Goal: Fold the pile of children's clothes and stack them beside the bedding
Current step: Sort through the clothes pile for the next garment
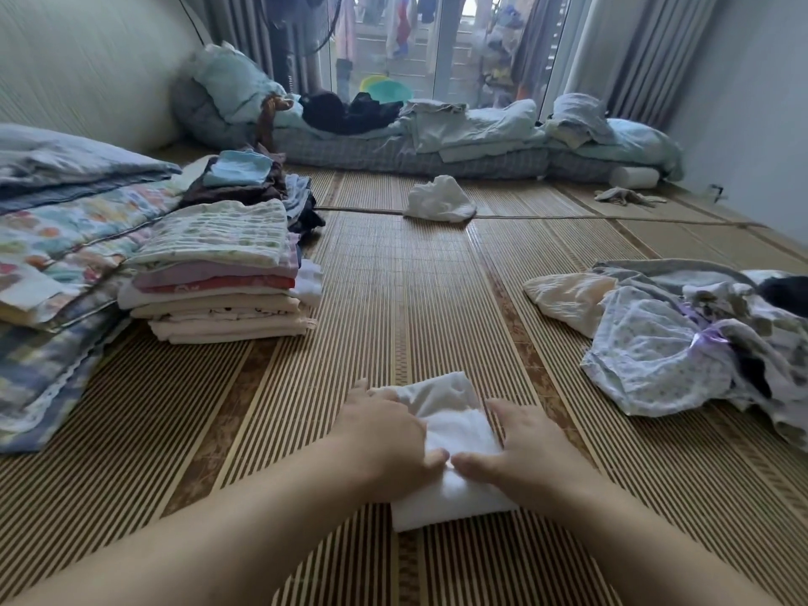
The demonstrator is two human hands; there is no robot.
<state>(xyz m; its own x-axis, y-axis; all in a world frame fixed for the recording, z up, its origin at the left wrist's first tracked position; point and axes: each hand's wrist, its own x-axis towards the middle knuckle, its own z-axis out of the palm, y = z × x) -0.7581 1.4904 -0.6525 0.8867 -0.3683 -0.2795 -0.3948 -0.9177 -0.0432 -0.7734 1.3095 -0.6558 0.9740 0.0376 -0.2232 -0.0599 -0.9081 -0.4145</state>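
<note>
Striped bamboo matting [437,299] carries the small white folded cloth garment [454,430], close before the person. Left hand [384,435] and right hand [524,448] clasp its sides, thumbs on top, fingers seemingly curled under. It is best kept square and lifted level toward the tall stack of folded clothes [218,277] beside the floral quilted bedding [57,238].

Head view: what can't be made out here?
White garment: type and folds covered by left hand and right hand; gripping or pressing unclear.
Unfolded pile: cut off by right frame edge.
Folded stack: lower items show only edges.
Balcony laundry: blurred, far away.
</note>
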